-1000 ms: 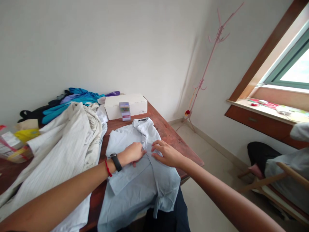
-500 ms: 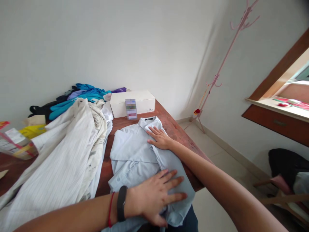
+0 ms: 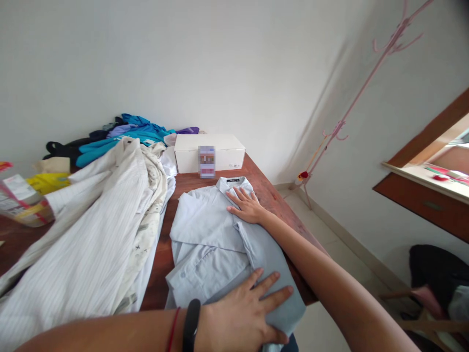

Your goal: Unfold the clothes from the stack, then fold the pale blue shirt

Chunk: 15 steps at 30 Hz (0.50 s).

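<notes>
A pale blue shirt lies partly folded on the brown wooden table, collar toward the far end. My left hand rests flat on the shirt's lower part at the near edge, fingers spread; its wrist wears a black band and a red string. My right hand lies flat and open on the shirt just below the collar.
A heap of white striped clothes covers the table's left side, with blue, purple and black garments behind. A white box stands at the far end. A pink coat stand leans by the wall. A chair with clothes sits at right.
A second ago both hands met at the shirt's middle. Since then my left hand slid down to the hem and my right hand slid up to the collar; both now lie flat.
</notes>
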### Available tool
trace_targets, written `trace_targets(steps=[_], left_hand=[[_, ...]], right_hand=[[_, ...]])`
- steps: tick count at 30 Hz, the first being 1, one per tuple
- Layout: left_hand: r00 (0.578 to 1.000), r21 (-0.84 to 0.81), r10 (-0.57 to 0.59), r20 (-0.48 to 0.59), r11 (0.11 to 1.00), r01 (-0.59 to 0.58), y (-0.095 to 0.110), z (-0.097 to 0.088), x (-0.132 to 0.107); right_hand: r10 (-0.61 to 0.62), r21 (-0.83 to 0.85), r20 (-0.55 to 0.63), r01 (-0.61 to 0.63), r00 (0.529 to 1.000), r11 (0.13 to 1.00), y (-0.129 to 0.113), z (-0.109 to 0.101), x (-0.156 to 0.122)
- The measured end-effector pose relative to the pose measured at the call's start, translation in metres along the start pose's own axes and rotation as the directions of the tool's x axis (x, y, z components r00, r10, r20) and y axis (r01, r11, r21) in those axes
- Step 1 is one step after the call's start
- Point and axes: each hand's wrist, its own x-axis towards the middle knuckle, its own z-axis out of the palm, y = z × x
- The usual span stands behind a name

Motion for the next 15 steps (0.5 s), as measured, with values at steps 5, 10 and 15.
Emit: trace_targets(steps=[5, 10, 15], left_hand=[[1.0, 0.075, -0.011, -0.02, 0.997, 0.013, 0.004, -0.012, 0.003], [0.999, 0.071, 0.046, -0.024, 0.996, -0.044, 0.0, -0.013, 0.0], [0.995, 0.109, 0.098, -0.019, 0.989, -0.096, -0.004, -0.008, -0.004]], right_hand=[[-0.08, 0.318, -0.239, 0.155, 0.968, 0.935, 0.013, -0.001, 0.0], [0.191, 0.493, -0.601, 0.172, 0.776, 0.853, 0.035, 0.001, 0.006], [0.335, 0.504, -0.643, 0.051, 0.689, 0.862, 0.054, 0.001, 0.008]])
